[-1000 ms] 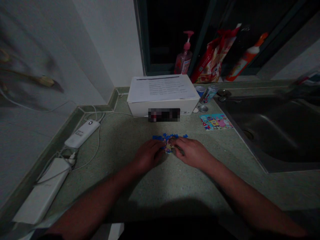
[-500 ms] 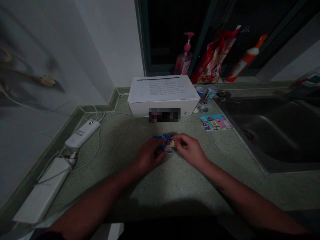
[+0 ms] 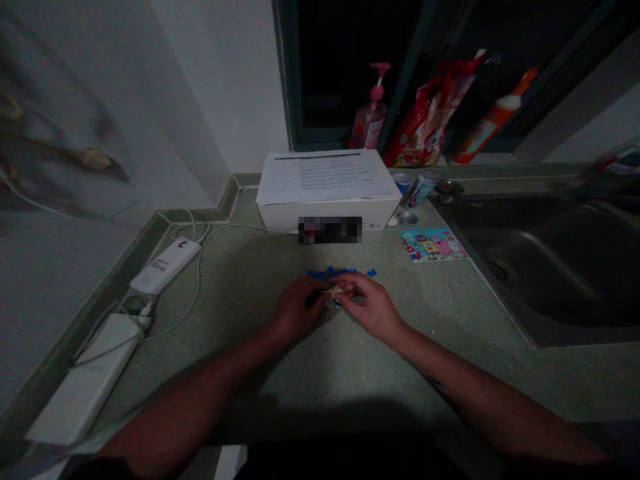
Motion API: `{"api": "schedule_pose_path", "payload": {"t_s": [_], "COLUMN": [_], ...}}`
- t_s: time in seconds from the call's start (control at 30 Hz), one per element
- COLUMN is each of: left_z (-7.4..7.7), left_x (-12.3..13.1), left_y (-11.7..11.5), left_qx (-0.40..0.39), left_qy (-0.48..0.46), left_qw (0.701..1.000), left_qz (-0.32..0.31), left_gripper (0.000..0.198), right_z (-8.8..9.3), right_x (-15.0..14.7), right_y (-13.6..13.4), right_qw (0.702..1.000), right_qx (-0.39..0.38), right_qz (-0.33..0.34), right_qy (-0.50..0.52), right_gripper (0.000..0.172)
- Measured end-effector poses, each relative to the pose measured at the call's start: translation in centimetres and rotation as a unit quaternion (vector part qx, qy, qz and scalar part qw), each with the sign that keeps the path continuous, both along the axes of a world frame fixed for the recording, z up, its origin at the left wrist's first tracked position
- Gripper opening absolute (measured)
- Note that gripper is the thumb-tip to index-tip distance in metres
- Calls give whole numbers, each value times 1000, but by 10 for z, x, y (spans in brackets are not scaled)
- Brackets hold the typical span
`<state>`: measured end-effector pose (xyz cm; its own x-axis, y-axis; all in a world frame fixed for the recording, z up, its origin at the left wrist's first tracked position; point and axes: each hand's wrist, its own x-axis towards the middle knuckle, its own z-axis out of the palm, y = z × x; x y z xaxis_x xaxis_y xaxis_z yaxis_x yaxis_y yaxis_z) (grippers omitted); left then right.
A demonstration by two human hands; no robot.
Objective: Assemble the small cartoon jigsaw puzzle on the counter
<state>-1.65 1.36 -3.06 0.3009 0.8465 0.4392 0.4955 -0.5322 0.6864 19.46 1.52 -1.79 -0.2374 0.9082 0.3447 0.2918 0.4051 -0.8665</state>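
Note:
Small blue jigsaw puzzle pieces [image 3: 345, 271] lie on the counter just beyond my fingertips, one blue piece [image 3: 371, 272] a little apart to the right. My left hand [image 3: 299, 303] is closed, thumb and fingers bent around puzzle pieces that they mostly hide. From the other side, my right hand [image 3: 373, 303] pinches a cream-coloured puzzle piece [image 3: 335, 291] between thumb and fingers, right against the left fingertips. More small pieces show below the fingers, too dim to make out. A colourful cartoon picture card [image 3: 434, 245] lies flat to the right of my hands.
A white box [image 3: 280, 215] with a printed sheet [image 3: 325, 177] on top stands behind the pieces. To the right is a metal sink [image 3: 530, 339]. White power banks [image 3: 165, 267] and cables lie left. Cans [image 3: 420, 190] and a pump bottle [image 3: 369, 123] stand at the back.
My right hand has moved slightly left and nearer, closing up to the left hand with the cream piece. A blue piece on the right, previously not visible, now shows.

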Motion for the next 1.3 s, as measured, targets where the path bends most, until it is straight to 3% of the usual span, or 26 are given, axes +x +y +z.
{"api": "schedule_pose_path", "payload": {"t_s": [0.23,0.5,0.67,1.0,1.3], "left_z": [3,5,3,5,0], "left_x": [0,-1,-3,-2,-2], "left_y": [0,-2,-1,-2,-2], "left_qx": [3,3,-24,-5,-48], "left_qy": [-9,-6,-2,-10,-4], "left_qw": [1000,1000,1000,1000,999], "left_qz": [-14,-20,6,-8,0], "left_gripper": [8,8,13,9,23], "right_z": [4,1,5,-1,-3], "right_x": [2,2,2,3,3], "right_y": [1,1,0,4,4], "right_qw": [1000,997,998,989,986], "right_qx": [-21,-70,-59,-133,-142], "right_qz": [14,-28,-5,5,1], "right_qy": [3,3,12,59,90], "right_gripper": [9,14,11,19,20]}}
